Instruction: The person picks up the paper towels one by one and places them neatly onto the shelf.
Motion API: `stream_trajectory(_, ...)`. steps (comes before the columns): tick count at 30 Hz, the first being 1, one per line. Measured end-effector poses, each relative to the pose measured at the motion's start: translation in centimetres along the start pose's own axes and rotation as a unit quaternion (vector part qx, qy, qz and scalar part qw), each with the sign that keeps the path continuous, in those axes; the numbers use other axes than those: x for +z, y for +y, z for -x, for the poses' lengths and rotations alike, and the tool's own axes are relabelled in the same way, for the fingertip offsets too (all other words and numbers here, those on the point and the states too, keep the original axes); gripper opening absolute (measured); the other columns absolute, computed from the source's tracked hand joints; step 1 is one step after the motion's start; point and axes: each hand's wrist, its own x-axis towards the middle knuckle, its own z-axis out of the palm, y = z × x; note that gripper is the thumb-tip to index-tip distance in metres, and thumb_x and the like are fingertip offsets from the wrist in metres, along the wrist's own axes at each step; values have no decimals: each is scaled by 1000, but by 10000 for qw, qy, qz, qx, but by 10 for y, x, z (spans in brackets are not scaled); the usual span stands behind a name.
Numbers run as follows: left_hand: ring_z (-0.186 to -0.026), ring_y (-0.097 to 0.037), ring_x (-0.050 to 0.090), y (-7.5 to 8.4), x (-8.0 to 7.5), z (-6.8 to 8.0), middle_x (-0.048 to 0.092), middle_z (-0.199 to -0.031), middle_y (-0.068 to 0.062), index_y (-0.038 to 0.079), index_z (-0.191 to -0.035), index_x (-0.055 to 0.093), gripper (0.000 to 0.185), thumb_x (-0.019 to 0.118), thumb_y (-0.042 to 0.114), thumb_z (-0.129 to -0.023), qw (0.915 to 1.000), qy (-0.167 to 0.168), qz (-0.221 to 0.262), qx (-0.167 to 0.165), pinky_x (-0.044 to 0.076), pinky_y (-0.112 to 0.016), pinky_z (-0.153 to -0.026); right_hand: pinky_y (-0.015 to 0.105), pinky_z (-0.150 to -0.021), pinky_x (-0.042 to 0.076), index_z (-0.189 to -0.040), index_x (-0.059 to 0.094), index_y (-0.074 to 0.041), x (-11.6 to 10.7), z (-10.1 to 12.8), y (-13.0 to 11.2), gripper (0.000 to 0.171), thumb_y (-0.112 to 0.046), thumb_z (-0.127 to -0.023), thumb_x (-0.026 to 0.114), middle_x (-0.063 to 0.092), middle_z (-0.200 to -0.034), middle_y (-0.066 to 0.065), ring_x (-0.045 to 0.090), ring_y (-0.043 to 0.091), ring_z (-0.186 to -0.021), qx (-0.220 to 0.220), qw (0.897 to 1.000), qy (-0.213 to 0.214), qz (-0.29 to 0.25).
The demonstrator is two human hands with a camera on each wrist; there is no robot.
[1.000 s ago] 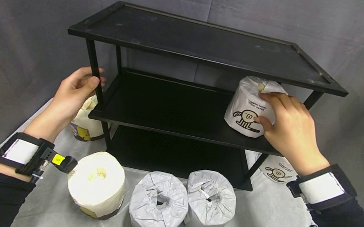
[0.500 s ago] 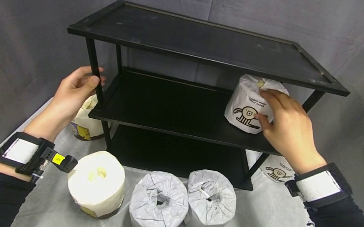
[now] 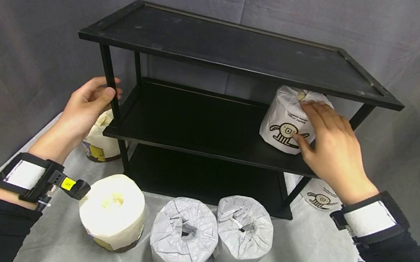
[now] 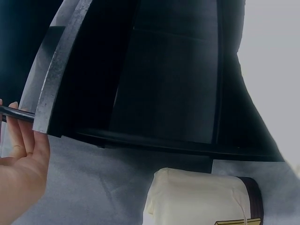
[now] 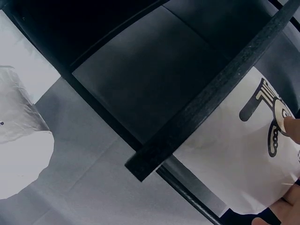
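1. The right hand (image 3: 333,144) grasps a wrapped paper roll (image 3: 285,121) at the right end of the rack's middle shelf (image 3: 192,140); the fingers curl over its top and the thumb presses its printed front.
2. The left hand (image 3: 87,102) grips the rack's front left post (image 3: 109,83), with the thumb in front and the fingers curled behind.
3. The roll stands just inside the shelf's front edge, close under the top shelf (image 3: 237,50). To its left the middle shelf lies bare.
4. On the cloth (image 3: 308,261) in front stand a cream roll (image 3: 112,211) and two grey wrapped rolls (image 3: 211,238), which touch each other. Another roll (image 3: 101,142) sits behind the left post.
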Motion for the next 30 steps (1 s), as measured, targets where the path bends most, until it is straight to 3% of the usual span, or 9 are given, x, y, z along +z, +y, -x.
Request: stream_trajectory(30,-101,-12,54,-2,0,0,61,-101,-3,11,-116,59,26,58,16,-91,9999,49,-149,-49,43,-15,-86,50,-97,33,-135,47,-6,-18,23,-21,61,-20,-79,67,47,-136,11,42,32,-124,-434,9979,467,-60)
